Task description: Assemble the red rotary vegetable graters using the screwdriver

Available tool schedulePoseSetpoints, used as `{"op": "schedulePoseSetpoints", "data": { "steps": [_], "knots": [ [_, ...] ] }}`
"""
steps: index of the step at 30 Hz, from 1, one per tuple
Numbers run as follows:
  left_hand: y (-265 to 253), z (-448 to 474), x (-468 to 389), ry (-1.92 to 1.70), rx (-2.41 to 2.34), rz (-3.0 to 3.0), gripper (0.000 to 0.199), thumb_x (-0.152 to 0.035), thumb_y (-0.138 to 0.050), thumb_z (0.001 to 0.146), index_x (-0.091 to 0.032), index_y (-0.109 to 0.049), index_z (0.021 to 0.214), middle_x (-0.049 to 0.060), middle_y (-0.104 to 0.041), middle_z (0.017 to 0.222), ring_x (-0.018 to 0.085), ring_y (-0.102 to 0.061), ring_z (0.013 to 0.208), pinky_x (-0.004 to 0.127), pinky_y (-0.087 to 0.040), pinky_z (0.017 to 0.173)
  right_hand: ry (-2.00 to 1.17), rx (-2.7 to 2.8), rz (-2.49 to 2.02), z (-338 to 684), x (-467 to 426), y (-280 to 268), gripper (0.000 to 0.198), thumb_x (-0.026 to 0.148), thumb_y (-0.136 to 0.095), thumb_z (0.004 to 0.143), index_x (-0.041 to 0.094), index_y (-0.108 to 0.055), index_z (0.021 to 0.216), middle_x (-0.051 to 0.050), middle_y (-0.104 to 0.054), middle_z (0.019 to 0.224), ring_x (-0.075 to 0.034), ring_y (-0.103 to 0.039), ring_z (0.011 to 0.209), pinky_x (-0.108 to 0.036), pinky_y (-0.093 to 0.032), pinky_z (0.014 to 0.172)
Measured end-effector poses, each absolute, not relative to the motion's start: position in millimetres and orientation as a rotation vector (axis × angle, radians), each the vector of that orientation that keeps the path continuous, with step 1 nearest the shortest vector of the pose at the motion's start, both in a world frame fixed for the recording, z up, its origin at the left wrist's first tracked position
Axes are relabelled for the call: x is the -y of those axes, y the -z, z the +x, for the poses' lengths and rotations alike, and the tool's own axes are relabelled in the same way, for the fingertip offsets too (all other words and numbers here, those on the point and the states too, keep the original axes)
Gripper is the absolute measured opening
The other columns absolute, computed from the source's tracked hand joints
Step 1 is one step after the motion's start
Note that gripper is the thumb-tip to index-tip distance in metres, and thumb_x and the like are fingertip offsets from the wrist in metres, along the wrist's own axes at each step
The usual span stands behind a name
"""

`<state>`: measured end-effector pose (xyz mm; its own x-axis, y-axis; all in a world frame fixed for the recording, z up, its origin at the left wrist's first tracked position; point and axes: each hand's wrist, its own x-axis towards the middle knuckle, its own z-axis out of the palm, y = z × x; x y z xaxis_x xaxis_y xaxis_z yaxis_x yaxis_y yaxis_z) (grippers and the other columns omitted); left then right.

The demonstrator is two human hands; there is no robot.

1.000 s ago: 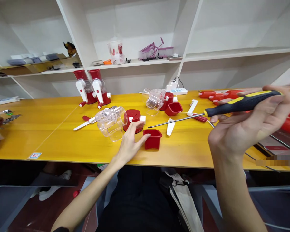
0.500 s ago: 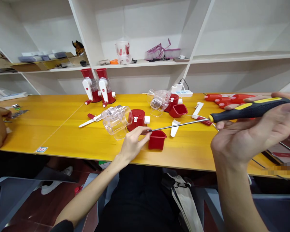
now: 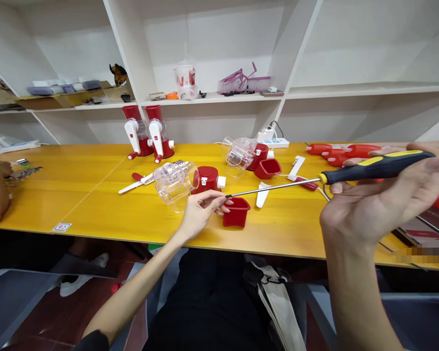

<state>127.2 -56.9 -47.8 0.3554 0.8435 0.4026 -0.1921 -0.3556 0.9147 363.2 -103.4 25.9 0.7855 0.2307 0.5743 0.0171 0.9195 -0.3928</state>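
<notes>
txt: none legible | tbl sticker [image 3: 62, 227]: blurred | shelf tub print [image 3: 192, 76]: unclear

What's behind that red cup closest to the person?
Behind the red cup: leftward, a red base, partly covered by the left hand; rightward, a white piece. The cup hides the tabletop directly behind it.

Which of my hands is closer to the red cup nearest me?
Left. Your left hand is just left of that red cup, close by its rim; your right hand is farther off, to its right, holding the screwdriver.
</notes>
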Motion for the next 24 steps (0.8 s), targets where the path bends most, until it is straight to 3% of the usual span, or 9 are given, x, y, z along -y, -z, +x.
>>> {"op": "schedulePoseSetpoints", "data": {
  "steps": [13, 24],
  "knots": [
    [47.6, 123.3, 54.8, -1.211, -0.653, 1.613, 0.037, -0.049, -0.07, 0.089, -0.012, -0.072, 0.095, 0.011, -0.081, 0.087, 0.015, -0.075, 0.068, 0.023, -0.057, 0.06, -0.113, 0.704, -0.372, 364.6, 100.8, -22.0, 0.03, 0.046, -0.063, 0.09, 0.019, -0.054, 0.098, 0.003, -0.055, 0.087, -0.006, -0.062, 0.058, -0.017, -0.043, 0.028],
    [45.1, 119.9, 52.4, -1.143, -0.602, 1.666, 0.04, -0.053, -0.066, 0.091, -0.013, -0.069, 0.089, 0.011, -0.08, 0.083, 0.013, -0.071, 0.061, 0.021, -0.053, 0.056, -0.055, 0.746, -0.36, 357.0, 101.3, -26.3, 0.022, 0.039, -0.042, 0.1, 0.02, -0.053, 0.099, 0.002, -0.052, 0.081, -0.007, -0.059, 0.055, -0.015, -0.038, 0.026]
  ]
}}
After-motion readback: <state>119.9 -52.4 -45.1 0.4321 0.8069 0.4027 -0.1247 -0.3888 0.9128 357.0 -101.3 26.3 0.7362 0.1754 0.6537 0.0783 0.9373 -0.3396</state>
